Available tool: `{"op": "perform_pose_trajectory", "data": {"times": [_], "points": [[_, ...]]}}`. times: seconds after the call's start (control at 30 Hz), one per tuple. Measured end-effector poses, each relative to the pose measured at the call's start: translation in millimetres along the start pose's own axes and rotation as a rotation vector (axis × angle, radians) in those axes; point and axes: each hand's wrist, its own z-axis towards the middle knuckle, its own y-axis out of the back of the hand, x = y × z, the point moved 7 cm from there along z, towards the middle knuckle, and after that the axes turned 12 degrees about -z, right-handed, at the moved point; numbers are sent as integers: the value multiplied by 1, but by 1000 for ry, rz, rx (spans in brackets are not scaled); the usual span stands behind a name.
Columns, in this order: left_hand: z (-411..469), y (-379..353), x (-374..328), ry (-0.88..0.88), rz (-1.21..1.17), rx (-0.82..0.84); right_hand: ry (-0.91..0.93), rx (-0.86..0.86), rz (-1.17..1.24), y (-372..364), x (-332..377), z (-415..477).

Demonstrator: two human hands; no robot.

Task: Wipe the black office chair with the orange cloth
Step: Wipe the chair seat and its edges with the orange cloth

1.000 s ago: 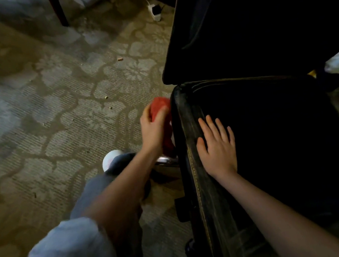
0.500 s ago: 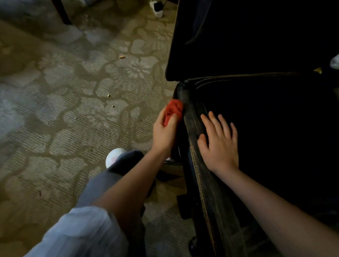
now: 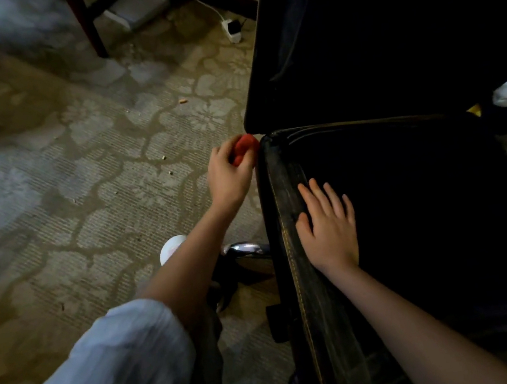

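The black office chair (image 3: 411, 201) fills the right side, its seat below and its backrest above. A worn left seat edge with yellow stitching (image 3: 290, 252) runs down the frame. My left hand (image 3: 230, 175) grips the bunched orange cloth (image 3: 244, 148) against the seat's far left corner, just under the backrest. My right hand (image 3: 329, 233) lies flat on the seat near the left edge, fingers straight and spread.
Patterned carpet (image 3: 80, 184) with small crumbs spreads to the left. A white power adapter with cable (image 3: 233, 30) lies by the backrest. A dark furniture leg (image 3: 88, 29) stands at the top. A chrome chair-base arm (image 3: 247, 248) and my shoe (image 3: 171, 246) sit below my left forearm.
My left hand has carried the cloth up along the seat's left side to its far corner. The right hand has stayed flat on the seat.
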Motion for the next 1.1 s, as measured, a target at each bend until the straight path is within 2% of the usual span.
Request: {"op": "perform_pose_trajectory", "data": {"times": [0.23, 0.37, 0.53, 0.6, 0.7, 0.77, 0.9, 1.1], "points": [[2, -15, -8, -147, 298, 174, 16, -75, 3, 1, 0, 1], [-24, -12, -19, -277, 367, 297, 8, -67, -24, 3, 1, 0], [-59, -12, -31, -552, 507, 442, 17, -56, -34, 2, 1, -1], [-51, -9, -30, -494, 522, 417, 20, -54, -28, 2, 1, -2], [-18, -4, -26, -276, 372, 253, 21, -37, 18, 1, 0, -3], [-4, -10, -26, -212, 356, 217, 21, -43, 21, 1, -1, -3], [-11, -15, -23, -198, 392, 253, 18, -45, 16, 2, 1, -3], [-58, -10, -27, -364, 367, 388, 29, -77, 0, 6, 1, -4]]}}
